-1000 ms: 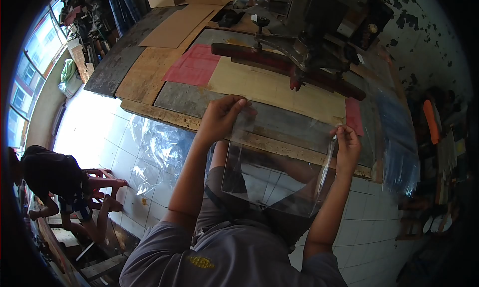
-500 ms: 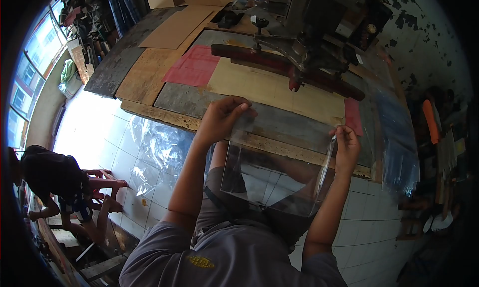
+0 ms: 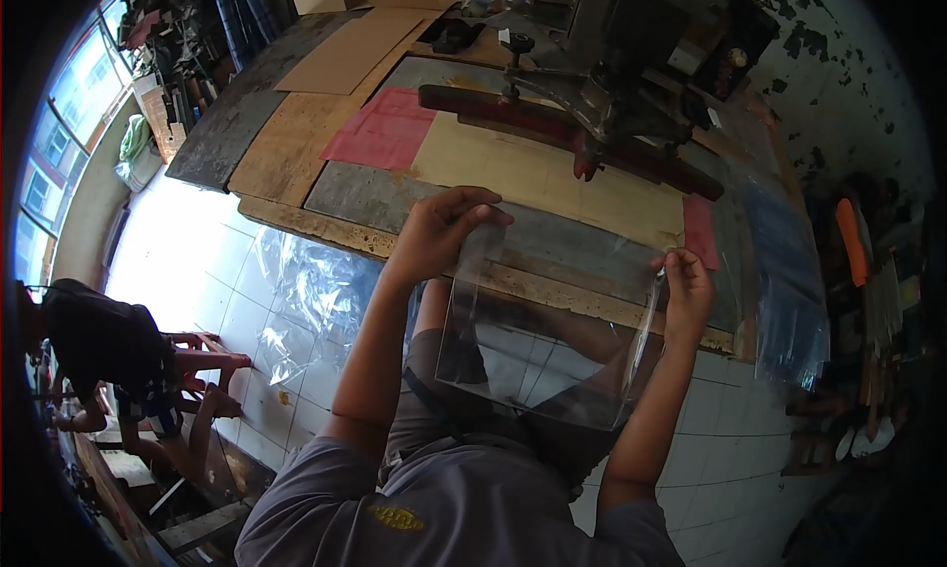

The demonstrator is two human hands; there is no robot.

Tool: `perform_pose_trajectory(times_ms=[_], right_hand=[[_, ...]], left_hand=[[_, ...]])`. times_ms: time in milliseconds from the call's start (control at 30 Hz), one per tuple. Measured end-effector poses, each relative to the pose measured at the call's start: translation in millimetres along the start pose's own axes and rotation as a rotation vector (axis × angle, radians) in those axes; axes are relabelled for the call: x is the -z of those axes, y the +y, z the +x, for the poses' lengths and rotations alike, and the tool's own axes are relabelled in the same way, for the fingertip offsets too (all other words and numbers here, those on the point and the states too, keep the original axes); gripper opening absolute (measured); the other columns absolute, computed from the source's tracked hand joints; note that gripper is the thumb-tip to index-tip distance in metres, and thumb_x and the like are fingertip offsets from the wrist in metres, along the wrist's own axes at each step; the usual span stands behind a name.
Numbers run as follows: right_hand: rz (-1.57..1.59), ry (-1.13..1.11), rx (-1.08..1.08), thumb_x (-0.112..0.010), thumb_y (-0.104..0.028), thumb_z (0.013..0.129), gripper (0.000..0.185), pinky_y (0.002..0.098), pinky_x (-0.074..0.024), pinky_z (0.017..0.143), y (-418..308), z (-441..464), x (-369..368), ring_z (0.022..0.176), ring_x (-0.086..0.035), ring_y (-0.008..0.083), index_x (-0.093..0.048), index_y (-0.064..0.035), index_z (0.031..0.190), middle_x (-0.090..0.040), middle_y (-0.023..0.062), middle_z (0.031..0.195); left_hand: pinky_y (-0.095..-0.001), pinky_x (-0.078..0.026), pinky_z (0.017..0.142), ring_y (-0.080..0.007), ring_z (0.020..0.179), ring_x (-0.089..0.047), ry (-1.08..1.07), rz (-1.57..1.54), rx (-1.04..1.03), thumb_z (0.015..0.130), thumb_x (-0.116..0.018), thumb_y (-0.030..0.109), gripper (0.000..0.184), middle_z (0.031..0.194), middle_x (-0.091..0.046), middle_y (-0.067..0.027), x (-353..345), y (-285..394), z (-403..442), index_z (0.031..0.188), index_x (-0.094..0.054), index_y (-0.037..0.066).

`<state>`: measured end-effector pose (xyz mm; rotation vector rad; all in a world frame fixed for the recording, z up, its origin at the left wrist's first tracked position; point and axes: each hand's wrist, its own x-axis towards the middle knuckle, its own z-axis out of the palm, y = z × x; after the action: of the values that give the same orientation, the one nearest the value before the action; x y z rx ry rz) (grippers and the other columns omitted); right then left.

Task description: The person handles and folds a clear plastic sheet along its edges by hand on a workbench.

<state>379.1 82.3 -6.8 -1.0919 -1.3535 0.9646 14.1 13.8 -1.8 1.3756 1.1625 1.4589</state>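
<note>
A clear plastic sheet [image 3: 543,360] hangs between my hands over my lap, at the front edge of the worktable. Its upper left corner is pinched by my left hand [image 3: 442,230], thumb against fingers. My right hand [image 3: 686,283] is closed on the upper right corner, where the plastic folds into a bright crease. Behind the sheet lies a yellow strip [image 3: 533,168] with a red patch [image 3: 385,130] at its left end and another red patch [image 3: 699,230] at its right. A dark red press bar [image 3: 493,113] stands above the strip.
Clear plastic pieces [image 3: 311,296] lie on the floor to the left. Blue plastic sheets [image 3: 784,271] hang over the table's right side. Brown cardboard [image 3: 350,49] rests at the back left. Another person [image 3: 104,340] sits low at far left near a red stool [image 3: 212,358].
Both hands keep their hold on the plastic sheet and have barely moved. The person at far left has shifted slightly.
</note>
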Motion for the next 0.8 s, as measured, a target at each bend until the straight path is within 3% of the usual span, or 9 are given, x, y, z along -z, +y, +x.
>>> perform_pose_trajectory(times_ms=[300, 500, 600, 800], right_hand=[[0.032, 0.000, -0.011, -0.070, -0.016, 0.101, 0.019, 0.0253, -0.0470, 0.086, 3.0, 0.9, 1.1, 0.090, -0.064, 0.0103, -0.066, 0.0004, 0.110, -0.071, 0.0058, 0.094], [0.052, -0.076, 0.115, -0.065, -0.014, 0.104, 0.024, 0.0279, -0.0486, 0.089, -6.4, 0.9, -1.6, 0.091, -0.064, 0.0118, -0.065, 0.0009, 0.122, -0.071, 0.0057, 0.101], [-0.043, -0.128, 0.120, -0.064, -0.014, 0.104, 0.030, 0.0302, -0.0507, 0.090, -15.9, -2.8, -1.3, 0.095, -0.065, 0.0128, -0.064, -0.0002, 0.131, -0.070, 0.0068, 0.108], [-0.471, -0.268, 0.456, -0.067, -0.012, 0.100, 0.027, 0.0356, -0.0540, 0.093, -51.1, -4.1, 9.9, 0.106, -0.066, 0.0197, -0.071, -0.0026, 0.126, -0.069, 0.0097, 0.116]], left_hand=[[-0.0320, -0.055, 0.095, -0.0188, 0.105, -0.072, -0.002, 0.025, -0.002, 0.106, -0.058, 0.012, 0.025, 0.104, -0.078, -0.0149, 0.8, 0.7, -0.5, 0.122, -0.063, -0.007], [-0.0315, -0.055, 0.095, -0.0170, 0.102, -0.073, 0.016, -0.022, 0.031, 0.106, -0.057, 0.010, 0.022, 0.101, -0.078, -0.0137, -1.0, 1.5, -0.9, 0.119, -0.064, -0.007], [-0.0315, -0.055, 0.094, -0.0162, 0.100, -0.072, 0.036, -0.029, -0.014, 0.106, -0.057, 0.010, 0.022, 0.101, -0.078, -0.0135, 1.3, -1.9, 1.0, 0.119, -0.064, -0.007], [-0.0313, -0.054, 0.095, -0.0162, 0.101, -0.071, 0.059, -0.063, -0.010, 0.106, -0.057, 0.010, 0.024, 0.100, -0.078, -0.0132, 1.7, -5.2, 0.3, 0.120, -0.064, -0.008]])
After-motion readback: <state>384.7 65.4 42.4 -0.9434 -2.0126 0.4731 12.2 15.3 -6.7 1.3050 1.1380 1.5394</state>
